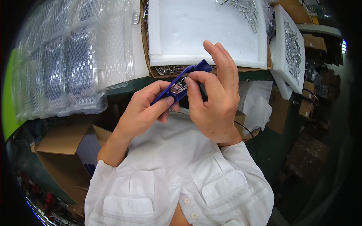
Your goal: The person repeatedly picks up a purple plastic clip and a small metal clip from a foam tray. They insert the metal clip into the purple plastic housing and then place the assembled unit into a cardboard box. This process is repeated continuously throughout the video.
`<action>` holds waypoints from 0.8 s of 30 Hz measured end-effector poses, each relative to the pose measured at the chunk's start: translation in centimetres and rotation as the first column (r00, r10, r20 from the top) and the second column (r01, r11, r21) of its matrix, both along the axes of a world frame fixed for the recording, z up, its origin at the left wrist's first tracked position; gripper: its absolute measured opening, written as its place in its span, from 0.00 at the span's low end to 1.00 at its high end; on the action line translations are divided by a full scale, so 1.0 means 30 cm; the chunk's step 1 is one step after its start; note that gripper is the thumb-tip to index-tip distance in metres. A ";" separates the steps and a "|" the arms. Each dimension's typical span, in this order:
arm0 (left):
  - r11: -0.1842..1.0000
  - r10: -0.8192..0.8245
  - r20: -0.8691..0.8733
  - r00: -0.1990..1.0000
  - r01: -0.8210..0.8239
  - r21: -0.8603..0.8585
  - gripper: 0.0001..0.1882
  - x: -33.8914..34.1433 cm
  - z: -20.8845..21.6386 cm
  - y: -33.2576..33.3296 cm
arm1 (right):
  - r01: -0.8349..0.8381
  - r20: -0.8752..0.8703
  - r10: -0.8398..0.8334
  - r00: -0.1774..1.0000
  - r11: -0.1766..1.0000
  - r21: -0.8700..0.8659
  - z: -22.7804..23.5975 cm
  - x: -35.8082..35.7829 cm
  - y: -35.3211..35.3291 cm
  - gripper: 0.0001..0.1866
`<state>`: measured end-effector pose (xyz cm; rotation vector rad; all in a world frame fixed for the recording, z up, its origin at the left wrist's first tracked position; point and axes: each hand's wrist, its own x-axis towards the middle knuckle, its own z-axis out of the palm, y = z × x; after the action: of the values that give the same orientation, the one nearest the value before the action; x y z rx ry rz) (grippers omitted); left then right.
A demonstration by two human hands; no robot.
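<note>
My left hand point(140, 109) is closed round a dark blue-purple plastic holder point(203, 66), long and narrow, held slanting in front of my chest. A small shiny metal wire piece point(178, 87) lies in the middle of the holder, next to my left thumb. At the upper end of that piece, my right hand point(217, 96) pinches with thumb and forefinger, while its other fingers stretch upward. The fingertips partly hide the metal piece, so its full shape does not show.
Ahead, a white foam sheet point(196, 32) rests in a cardboard box, bright wire pieces point(245, 13) in its corner. A white foam tray point(279, 45) with more pieces leans at right. Clear plastic trays point(113, 45) fill the left. Below them stands an open carton point(62, 141).
</note>
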<state>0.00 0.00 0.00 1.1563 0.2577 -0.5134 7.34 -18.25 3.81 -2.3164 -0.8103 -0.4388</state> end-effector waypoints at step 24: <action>0.841 0.015 0.315 0.949 -0.183 0.510 0.09 -0.002 -0.028 -0.061 | 0.161 -0.096 -0.151 0.984 0.981 0.107 -0.059 -0.048 0.004 0.29</action>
<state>-0.06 -1.83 -0.83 1.7394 0.1996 -0.1604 5.91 -18.13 2.05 -2.2835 -0.5487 -0.4362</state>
